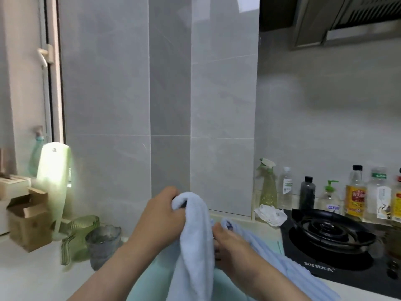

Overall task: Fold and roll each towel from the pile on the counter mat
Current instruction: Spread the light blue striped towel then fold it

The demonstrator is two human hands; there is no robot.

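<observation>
L hand (161, 216) grips the raised top of the light-blue towel (195, 246), fingers curled round it; R hand (232, 248) pinches a lower edge just beside. Towel hangs over the teal mat (152, 285), right part trailing near the gas stove (325, 235).

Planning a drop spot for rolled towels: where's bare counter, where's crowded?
Bare: white counter lower left, in front of the grey cup and cardboard box. Crowded: bottles along the back wall behind the stove; the towel hangs over the mat.
</observation>
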